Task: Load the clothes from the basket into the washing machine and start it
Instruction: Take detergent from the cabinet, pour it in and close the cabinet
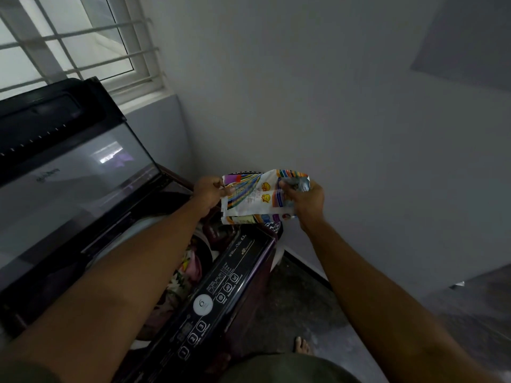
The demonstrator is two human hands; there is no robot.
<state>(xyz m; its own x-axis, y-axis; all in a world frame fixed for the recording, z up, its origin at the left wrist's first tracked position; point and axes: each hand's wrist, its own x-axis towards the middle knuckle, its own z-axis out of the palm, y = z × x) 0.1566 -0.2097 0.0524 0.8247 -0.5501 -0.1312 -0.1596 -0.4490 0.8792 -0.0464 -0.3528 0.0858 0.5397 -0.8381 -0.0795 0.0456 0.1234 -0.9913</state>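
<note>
Where the view begins, at the bottom edge, a bare foot stands on the dark floor just right of the washing machine. The machine's black control panel runs along its near side and carries a round white dial and numbered buttons. Behind the panel, in the machine's open tub, lie the clothes, pink and floral, partly hidden by the left forearm. The machine's glass lid stands raised on the far left side of the tub. Above the machine's far right corner, both hands hold a colourful detergent packet. The left hand pinches the packet's left edge between thumb and curled fingers. The right hand grips the packet's crumpled right end, fingers curled round it. Beyond the machine's lid, a barred window is set in the grey wall. The basket is not in view.
</note>
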